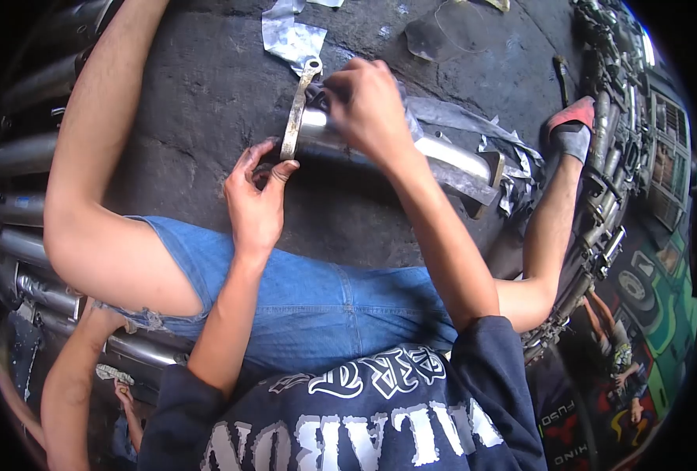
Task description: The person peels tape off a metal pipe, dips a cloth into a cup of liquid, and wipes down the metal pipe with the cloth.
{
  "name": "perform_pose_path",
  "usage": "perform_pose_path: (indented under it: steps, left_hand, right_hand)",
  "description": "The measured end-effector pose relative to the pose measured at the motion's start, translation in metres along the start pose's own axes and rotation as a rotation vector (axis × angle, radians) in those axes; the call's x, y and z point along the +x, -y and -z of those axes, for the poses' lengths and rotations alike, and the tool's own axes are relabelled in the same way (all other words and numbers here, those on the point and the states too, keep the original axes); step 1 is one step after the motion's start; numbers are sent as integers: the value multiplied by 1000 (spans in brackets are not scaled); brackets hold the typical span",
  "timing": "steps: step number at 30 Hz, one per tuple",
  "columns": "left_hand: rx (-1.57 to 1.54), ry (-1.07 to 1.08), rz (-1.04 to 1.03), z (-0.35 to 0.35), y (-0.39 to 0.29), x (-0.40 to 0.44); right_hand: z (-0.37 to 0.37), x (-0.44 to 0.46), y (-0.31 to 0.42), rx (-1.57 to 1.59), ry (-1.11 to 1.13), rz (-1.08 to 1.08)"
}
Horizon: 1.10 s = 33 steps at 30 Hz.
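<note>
A shiny metal pipe [450,157] lies slantwise on the dark floor, with a squarish plate [486,184] at its far right end. Across its left end stands a worn metal flange [296,118] with a bolt hole at the top. My left hand [258,196] has its thumb and fingers closed round the flange's lower end. Over the left part of the pipe, my right hand [368,106] is curled, its fingers bent by the flange's inner side; motion blurs it, and what it holds is hidden.
Silvery scraps [293,39] and a clear plastic piece [442,31] lie beyond the pipe. Metal pipes [30,204] line the left; piled metal parts [611,118] run along the right. A dark tool [560,74] lies at the upper right. Other people's arms [600,314] show at the lower right.
</note>
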<state>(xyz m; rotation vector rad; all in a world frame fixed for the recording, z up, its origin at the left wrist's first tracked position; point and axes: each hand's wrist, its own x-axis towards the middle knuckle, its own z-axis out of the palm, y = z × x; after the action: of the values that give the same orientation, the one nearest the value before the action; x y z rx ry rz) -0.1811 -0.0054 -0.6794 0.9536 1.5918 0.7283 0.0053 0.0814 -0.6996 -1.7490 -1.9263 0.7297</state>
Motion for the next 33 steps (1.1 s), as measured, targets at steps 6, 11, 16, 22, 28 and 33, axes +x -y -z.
perform_pose_path:
  steps: [6,11,16,22,28,33]
  left_hand:
    - [-102,12,-10,-1,3,-1]
    - [-85,-4,-21,-3,3,0]
    - [-73,-76,-45,-3,7,1]
    - [34,-72,-103,-3,8,3]
    - [32,-98,-115,-6,-1,5]
    - [12,-78,-130,-8,-9,10]
  right_hand:
    - [2,-53,36,84,-136,216]
    - [0,-85,39,22,-53,349]
    - [24,-54,29,285,-94,72]
    - [-23,40,-19,115,-104,130]
    - [-9,17,-6,200,-4,105]
    - [-3,22,-4,225,55,171]
